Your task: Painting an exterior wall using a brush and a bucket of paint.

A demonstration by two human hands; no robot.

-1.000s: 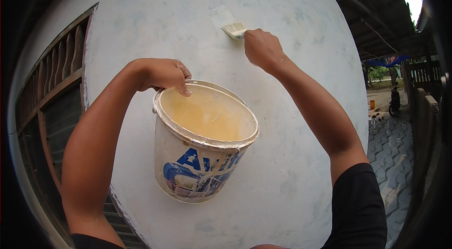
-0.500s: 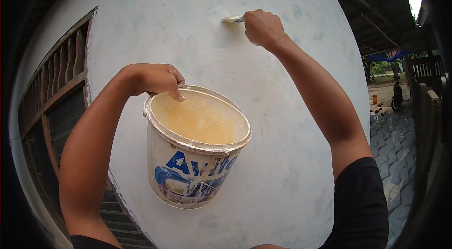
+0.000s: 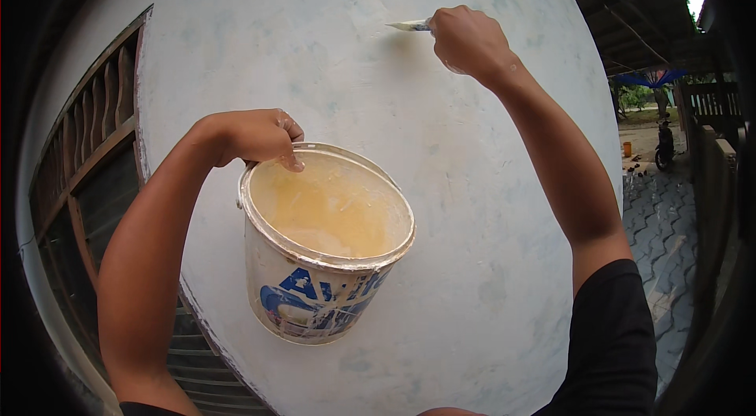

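My left hand (image 3: 256, 136) is closed over the far-left rim of a white plastic paint bucket (image 3: 260, 278) with blue print, fingers hooked at the edge. The bucket hangs tilted toward me in front of the wall; its inside is pale yellow and smeared, and how deep the liquid stands I cannot tell. Higher up and to the right, my right hand (image 3: 471, 42) is wrapped round a paintbrush (image 3: 408, 25), its pale flat bristles pointing left at the wall (image 3: 472, 180). A shadow lies under the brush; whether its tip touches the wall is unclear.
Whitish, patchy paint covers the wall. On the left is a wooden-framed window (image 3: 102, 156) with slats and turned bars. Beyond the wall's right edge lie grey paving (image 3: 657, 235), a parked motorcycle (image 3: 664, 147), an orange bucket (image 3: 627, 149) and a roofed shelter.
My right hand and the brush have moved right and slightly up, and the brush now shows more edge-on. The bucket tips a little more toward me, still in my left hand.
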